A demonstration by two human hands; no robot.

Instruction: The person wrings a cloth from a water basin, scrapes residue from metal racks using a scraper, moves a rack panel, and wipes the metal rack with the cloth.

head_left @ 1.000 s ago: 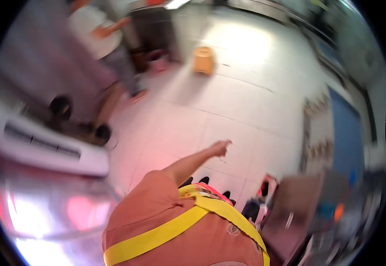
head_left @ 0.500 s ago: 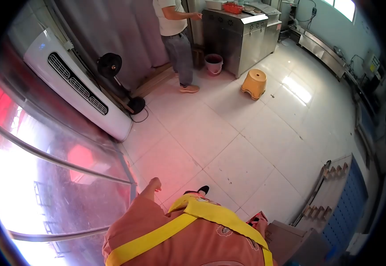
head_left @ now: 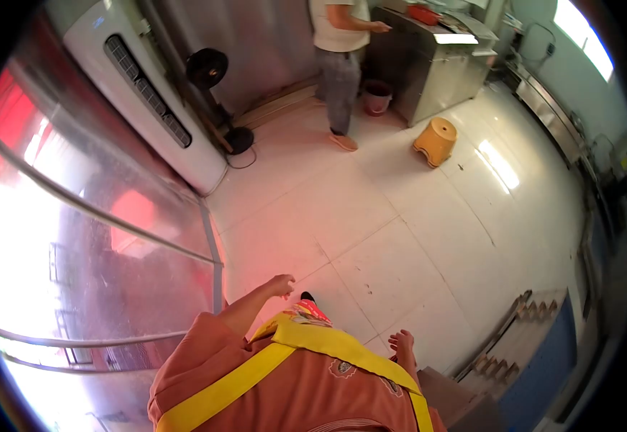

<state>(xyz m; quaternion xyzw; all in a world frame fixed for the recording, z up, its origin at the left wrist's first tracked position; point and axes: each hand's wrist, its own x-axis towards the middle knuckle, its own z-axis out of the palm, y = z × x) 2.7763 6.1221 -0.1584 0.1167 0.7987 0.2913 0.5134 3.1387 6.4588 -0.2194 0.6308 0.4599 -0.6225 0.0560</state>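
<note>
My left hand [head_left: 280,286] is held out in front of my body over the tiled floor [head_left: 356,237], its fingers loosely curled and apart with nothing in them. To the right, my right hand [head_left: 401,341] shows beside the yellow-edged apron [head_left: 328,340], fingers spread and holding nothing. A dark shoe tip [head_left: 307,296] shows just past the apron. Below my right hand is a brown box [head_left: 450,397].
A person [head_left: 341,65] stands near a steel counter [head_left: 435,79], with a bucket [head_left: 376,98] beside it. An orange stool [head_left: 436,142], a black fan [head_left: 207,68], a white air conditioner [head_left: 141,93], a clear curtain [head_left: 112,237] and a wooden rack [head_left: 518,338] are around.
The view has shifted, with the stool and person now further right. My left hand has come forward from the curtain's edge. My right hand has risen from the box area with its fingers spread.
</note>
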